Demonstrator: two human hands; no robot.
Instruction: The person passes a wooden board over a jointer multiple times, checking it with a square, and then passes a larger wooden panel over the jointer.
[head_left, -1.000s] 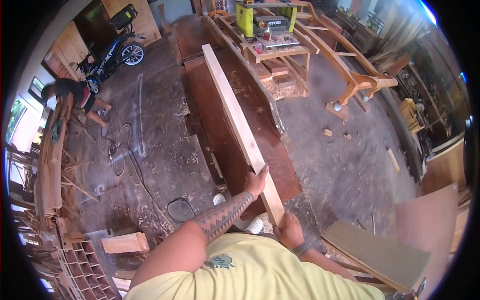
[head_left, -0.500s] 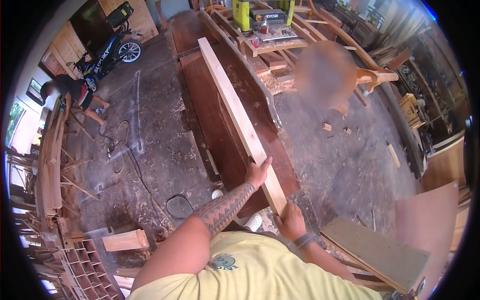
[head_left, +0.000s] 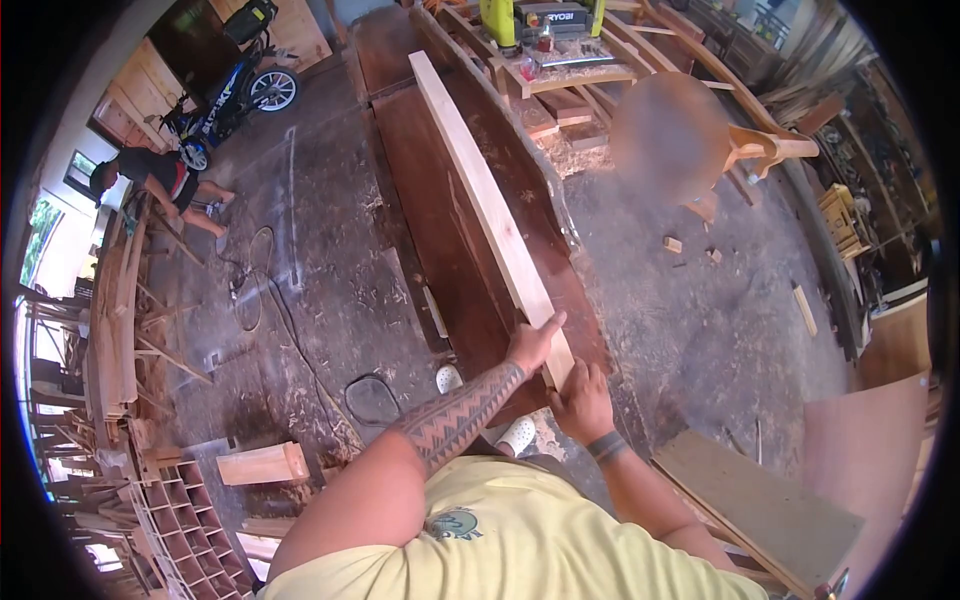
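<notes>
A long pale wooden board (head_left: 480,185) stretches away from me over a dark reddish-brown wooden bench (head_left: 425,165). My left hand (head_left: 533,345) is closed around it a short way up from the near end, thumb lying across its top. At the near end itself, my right hand (head_left: 583,402) grips the board, with fingers over the end and side. The far tip of the board reaches toward the back of the bench.
A green Ryobi machine (head_left: 545,25) stands at the back among wooden frames. Leftward, a person (head_left: 150,180) bends over stacked lumber near a motorcycle (head_left: 225,110). A cord (head_left: 290,325) snakes across the floor. A wide flat panel (head_left: 755,505) lies to my right.
My right hand has slid forward along the near end, closer to my left hand. The whole view has shifted slightly, and the person at left has changed posture.
</notes>
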